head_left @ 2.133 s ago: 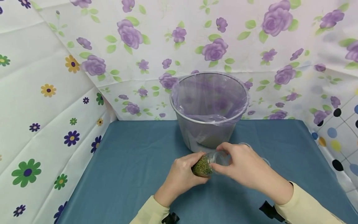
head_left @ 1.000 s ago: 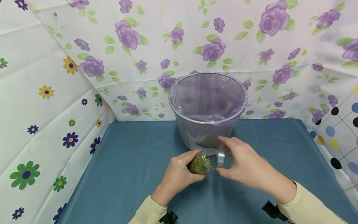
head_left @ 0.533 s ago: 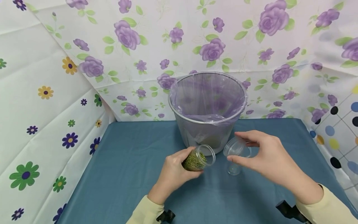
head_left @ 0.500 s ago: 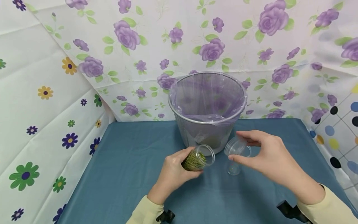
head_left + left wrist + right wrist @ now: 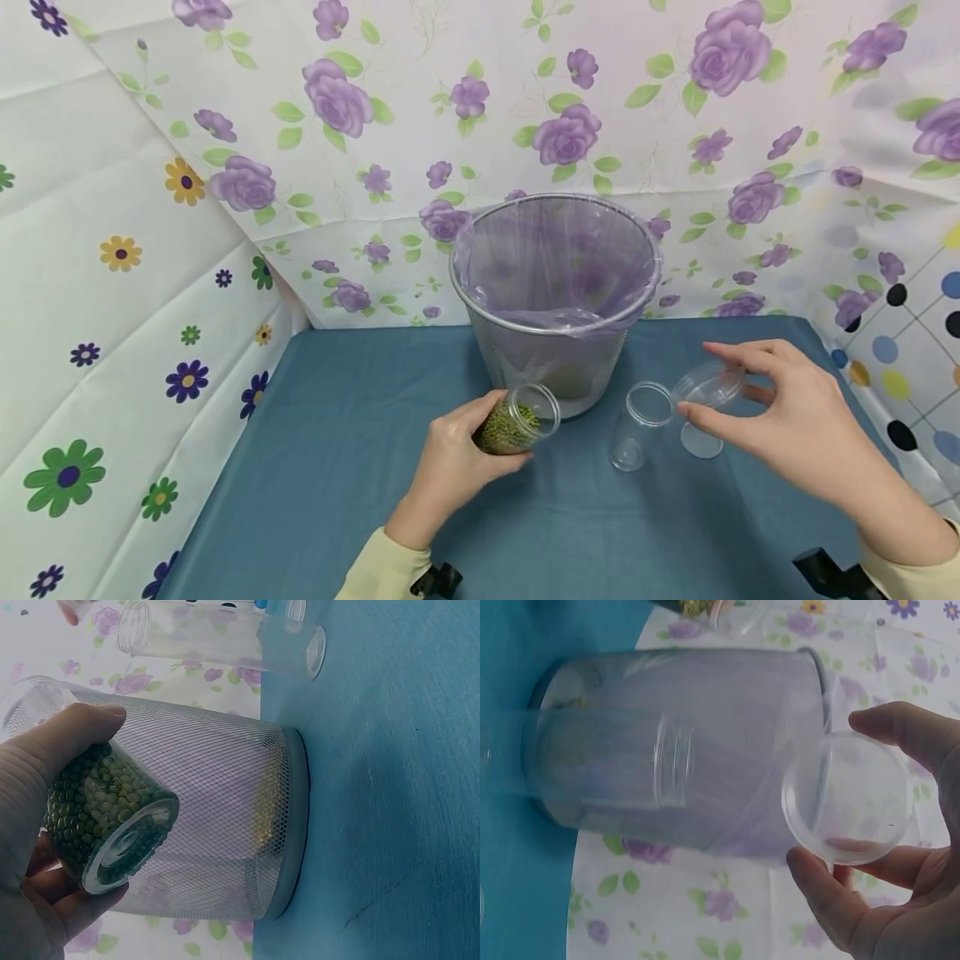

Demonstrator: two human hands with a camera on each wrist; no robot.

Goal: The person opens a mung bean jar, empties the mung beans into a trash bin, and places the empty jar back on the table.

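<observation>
My left hand (image 5: 453,457) grips a clear jar (image 5: 507,427) partly filled with green mung beans. It is uncapped and tilted, its mouth facing up and right. In the left wrist view the thumb and fingers wrap around the bean-filled end of this jar (image 5: 109,799). My right hand (image 5: 798,421) pinches a clear round lid (image 5: 708,385) by its edge, between thumb and fingers, above the table. A second clear jar (image 5: 637,429), uncapped with nothing visible inside, stands upright between the hands. Another clear disc (image 5: 702,442), apparently a lid, lies on the table below the held one.
A silver mesh bin (image 5: 540,367) with a thin purple liner stands behind the jars, near the back edge. A blue cloth covers the table (image 5: 360,433). Floral sheets hang behind and at the left, and a dotted one at the right.
The right hand has drawn the lid off the bean jar and carried it rightward, past the standing jar. The left hand has shifted slightly left with the bean jar, its mouth now uncovered.
</observation>
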